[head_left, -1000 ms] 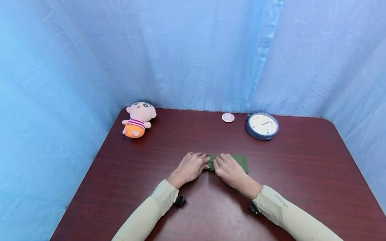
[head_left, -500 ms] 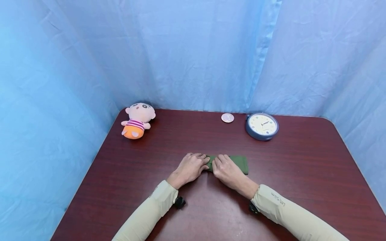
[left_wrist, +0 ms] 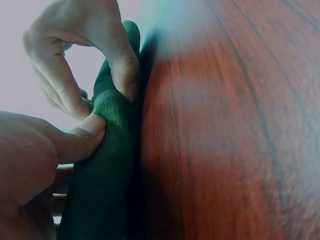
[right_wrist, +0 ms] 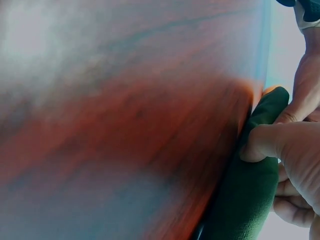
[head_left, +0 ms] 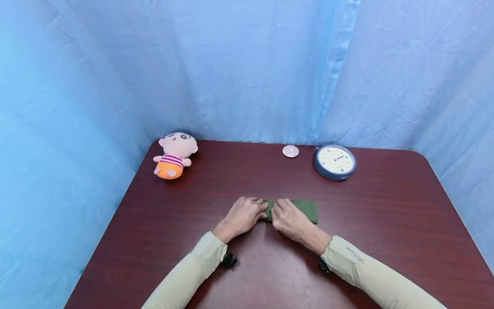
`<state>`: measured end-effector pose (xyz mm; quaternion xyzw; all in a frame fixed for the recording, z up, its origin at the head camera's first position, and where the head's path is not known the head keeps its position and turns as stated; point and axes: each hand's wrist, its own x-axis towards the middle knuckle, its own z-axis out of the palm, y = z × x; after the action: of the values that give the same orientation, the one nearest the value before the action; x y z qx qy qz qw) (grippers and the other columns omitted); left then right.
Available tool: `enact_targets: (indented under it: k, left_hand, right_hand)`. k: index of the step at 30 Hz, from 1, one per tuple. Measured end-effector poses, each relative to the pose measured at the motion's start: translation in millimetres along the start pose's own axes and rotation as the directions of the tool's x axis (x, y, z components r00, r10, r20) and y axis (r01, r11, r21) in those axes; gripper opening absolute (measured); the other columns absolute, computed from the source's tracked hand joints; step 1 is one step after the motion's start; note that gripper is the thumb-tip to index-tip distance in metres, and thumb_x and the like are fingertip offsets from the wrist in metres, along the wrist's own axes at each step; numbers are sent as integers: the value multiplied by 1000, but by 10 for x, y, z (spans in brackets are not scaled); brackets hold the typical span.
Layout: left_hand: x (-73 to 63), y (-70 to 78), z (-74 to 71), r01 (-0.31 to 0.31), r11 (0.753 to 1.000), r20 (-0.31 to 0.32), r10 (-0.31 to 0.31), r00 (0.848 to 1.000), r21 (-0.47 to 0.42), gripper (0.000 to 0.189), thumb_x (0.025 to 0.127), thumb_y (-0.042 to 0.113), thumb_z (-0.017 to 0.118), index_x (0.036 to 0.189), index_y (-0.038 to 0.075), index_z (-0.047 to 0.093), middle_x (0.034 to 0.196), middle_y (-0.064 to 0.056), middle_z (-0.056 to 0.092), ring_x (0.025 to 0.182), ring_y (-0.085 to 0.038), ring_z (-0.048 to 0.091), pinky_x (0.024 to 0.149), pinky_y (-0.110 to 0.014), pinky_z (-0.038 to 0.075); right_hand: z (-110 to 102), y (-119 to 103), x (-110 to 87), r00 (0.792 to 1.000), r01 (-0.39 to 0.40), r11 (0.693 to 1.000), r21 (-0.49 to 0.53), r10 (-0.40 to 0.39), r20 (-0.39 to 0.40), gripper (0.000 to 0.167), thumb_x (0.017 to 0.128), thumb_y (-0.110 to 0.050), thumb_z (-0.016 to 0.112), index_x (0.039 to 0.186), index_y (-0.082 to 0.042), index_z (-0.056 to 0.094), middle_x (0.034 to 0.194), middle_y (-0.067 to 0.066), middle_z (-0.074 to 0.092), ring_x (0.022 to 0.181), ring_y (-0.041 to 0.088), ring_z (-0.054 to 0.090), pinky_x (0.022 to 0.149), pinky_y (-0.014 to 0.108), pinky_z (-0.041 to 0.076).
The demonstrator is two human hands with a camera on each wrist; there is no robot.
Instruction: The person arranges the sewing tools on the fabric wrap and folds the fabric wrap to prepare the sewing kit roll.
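Note:
A folded green cloth [head_left: 306, 211], flat and oblong, lies on the table in front of the person in the head view. My left hand [head_left: 244, 215] grips its left end, the fingers over the top and the thumb [left_wrist: 87, 134] at the near side. Close to its right, my right hand [head_left: 291, 220] pinches the cloth near the left part, its thumb [right_wrist: 260, 145] pressed on the near edge. In the left wrist view, the tips of both hands almost meet on the green fabric. The cloth's right end sticks out past the right hand; its left end is hidden under the left fingers.
A plush doll [head_left: 174, 156] with an orange bottom lies at the table's back left. Near the back edge are a round silvery disc [head_left: 290, 151] and a blue round clock [head_left: 335, 162]. Blue curtains [head_left: 247, 73] surround the dark red-brown table [head_left: 386, 206].
Both hands keep their hold on the green cloth. The right hand has shifted very slightly left, toward the left hand; the rest looks the same apart from a slight camera drift.

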<state>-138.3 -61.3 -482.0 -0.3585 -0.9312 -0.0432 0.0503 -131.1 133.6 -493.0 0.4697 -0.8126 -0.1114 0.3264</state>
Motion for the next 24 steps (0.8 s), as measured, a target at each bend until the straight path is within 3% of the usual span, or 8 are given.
enact_targets:
  k: [6, 12, 19, 24]
  left_hand:
    - [-13, 28, 7, -14, 1000, -29, 14, 999, 5, 25, 99, 37, 59, 110, 20, 74, 108, -1, 76, 99, -20, 72, 79, -36, 57]
    - [-42, 30, 38, -4, 1000, -17, 4, 1000, 0, 30, 99, 36, 59, 121, 19, 73, 120, -3, 74, 110, -21, 71, 87, -37, 57]
    - [-35, 12, 24, 1, 1000, 6, -1, 1000, -28, 33, 99, 38, 58, 123, 20, 72, 123, -4, 74, 112, -21, 70, 86, -39, 57]
    - [-26, -4, 6, 3, 1000, -10, -3, 1000, -25, 32, 99, 37, 59, 123, 20, 73, 123, -4, 74, 112, -21, 70, 87, -39, 57]
  right_hand:
    - [14, 2, -34, 1000, 7, 999, 37, -7, 2, 23, 86, -9, 47, 69, -5, 62, 65, 5, 56, 66, 23, 50, 63, 32, 42]
    - [38, -20, -91, 999, -30, 992, 121, 33, -20, 19, 84, -7, 48, 78, 0, 65, 73, 8, 61, 73, 23, 55, 65, 34, 48]
    - [78, -15, -100, 999, -20, 996, 89, 24, -39, 18, 85, -6, 49, 80, 1, 65, 73, 8, 62, 72, 23, 55, 65, 32, 47]
    - [79, 11, -78, 998, -9, 996, 93, 15, -59, 18, 85, -6, 48, 77, 1, 63, 71, 8, 60, 72, 23, 54, 64, 33, 47]
